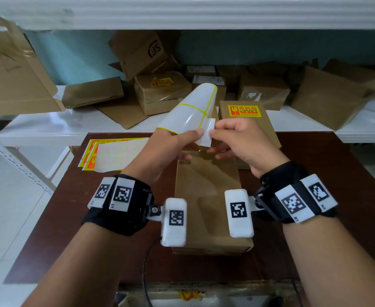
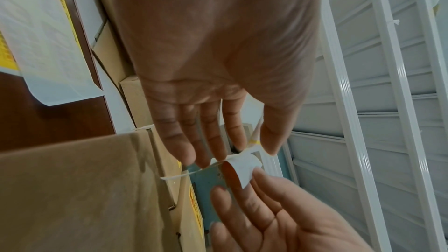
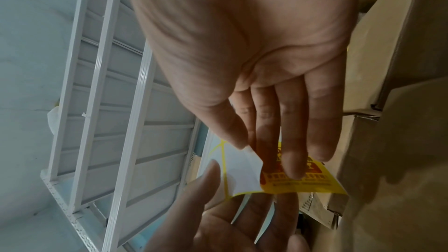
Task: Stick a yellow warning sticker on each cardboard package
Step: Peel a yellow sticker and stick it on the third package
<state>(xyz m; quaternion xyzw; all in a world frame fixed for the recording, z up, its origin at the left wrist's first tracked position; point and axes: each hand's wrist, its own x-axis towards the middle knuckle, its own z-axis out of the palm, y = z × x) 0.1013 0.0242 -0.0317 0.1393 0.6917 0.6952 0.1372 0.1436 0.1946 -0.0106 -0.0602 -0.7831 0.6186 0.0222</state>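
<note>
**Peeling a sticker, mostly seen from the back**

The head view only gets the white back of the sticker sheet (image 1: 191, 111), so the printed side stays hidden there. The right wrist view catches one yellow warning sticker (image 3: 303, 181) partly behind the fingers, its print too blurry to read. The left hand (image 1: 171, 147) pinches the sheet's lower edge, thumb on top. The right hand (image 1: 237, 140) pinches the curled-back corner (image 1: 207, 135) between thumb and forefinger. The hands are almost touching, held up over a plain cardboard package (image 1: 208, 196) on the brown table (image 1: 75, 218); the wrist cameras cover part of its near end.

Count: two packages visibly carry a yellow sticker, one (image 1: 244, 114) just behind the hands and one (image 1: 162, 89) further back on the white shelf (image 1: 49, 127). Other boxes are piled there, too jumbled for an exact number. A small stack of sticker sheets (image 1: 115, 155) lies on the table's left side, with a used white backing on top; how many sheets is hard to tell.
</note>
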